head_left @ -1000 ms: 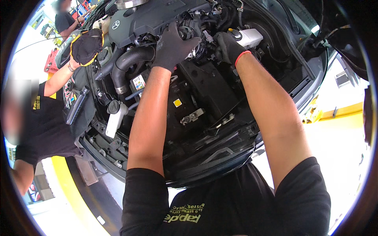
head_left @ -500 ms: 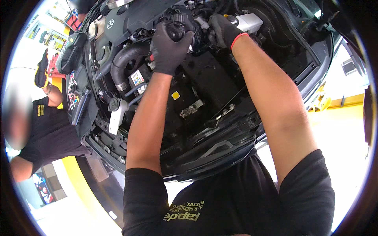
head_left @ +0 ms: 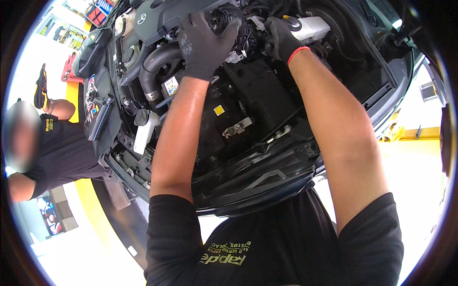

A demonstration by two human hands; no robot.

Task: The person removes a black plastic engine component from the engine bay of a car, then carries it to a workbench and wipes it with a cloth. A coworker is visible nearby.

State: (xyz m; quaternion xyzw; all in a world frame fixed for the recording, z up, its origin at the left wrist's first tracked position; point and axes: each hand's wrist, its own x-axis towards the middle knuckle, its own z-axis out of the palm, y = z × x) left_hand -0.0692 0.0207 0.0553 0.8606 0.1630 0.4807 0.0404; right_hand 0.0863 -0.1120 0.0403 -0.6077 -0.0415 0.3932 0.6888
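Both my hands wear dark gloves and are deep in a car's engine bay. My left hand (head_left: 204, 50) spreads its thumb away from its fingers, over a black engine part with wiring (head_left: 223, 21); its fingertips are partly hidden. Just below the thumb shows a small pale metal piece (head_left: 234, 57). My right hand (head_left: 282, 40), with a red band at the wrist, has its fingers curled in beside a white fluid reservoir (head_left: 310, 29). Whatever those fingers grip is hidden. A thick black intake hose (head_left: 151, 71) curves down left of my left hand.
The black engine cover (head_left: 164, 19) lies at the far left. Nearer are a white filler bottle (head_left: 145, 133), a black box with a yellow sticker (head_left: 218, 110) and the car's front edge (head_left: 257, 193). Another person (head_left: 62, 148) with a gloved hand stands at left.
My left hand has opened wider, its thumb lifting off the round black part it was around. My right hand stays by the reservoir. The view has shifted slightly.
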